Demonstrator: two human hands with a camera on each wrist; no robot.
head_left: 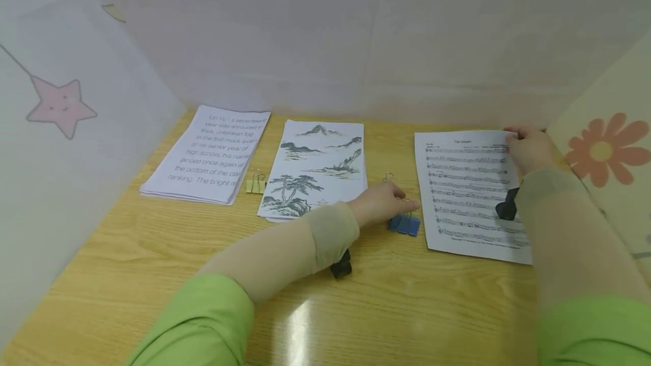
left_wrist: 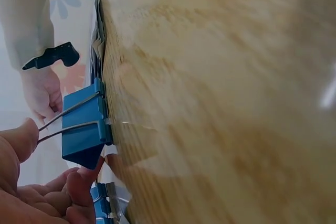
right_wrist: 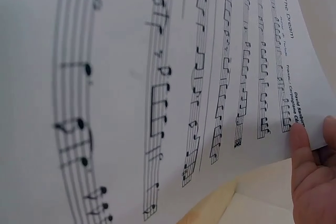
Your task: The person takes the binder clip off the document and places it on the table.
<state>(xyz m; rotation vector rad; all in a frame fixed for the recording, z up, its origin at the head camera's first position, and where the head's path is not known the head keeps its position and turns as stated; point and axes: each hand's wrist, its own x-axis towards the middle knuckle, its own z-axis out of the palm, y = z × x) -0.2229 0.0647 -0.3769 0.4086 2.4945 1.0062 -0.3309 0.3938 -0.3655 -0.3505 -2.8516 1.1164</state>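
Observation:
My left hand [head_left: 378, 203] is over a group of blue binder clips [head_left: 404, 225] left of the sheet music. In the left wrist view, its thumb meets the wire handle of one blue binder clip [left_wrist: 84, 124], with the other fingers curled close under the clip; the handle's far side is hidden. More blue clips [left_wrist: 101, 203] stand behind it. At the top right corner of the sheet music [head_left: 468, 196], my right hand [head_left: 531, 148] pinches the paper between thumb and fingers. That side of the sheet is lifted and bowed.
A stack of landscape pictures [head_left: 315, 168] lies mid-table, with a stack of large-print text pages [head_left: 208, 154] to its left. Between them stands a yellow binder clip [head_left: 255, 183]. Pale wall sheets border the wooden table [head_left: 396, 309] at the back and sides.

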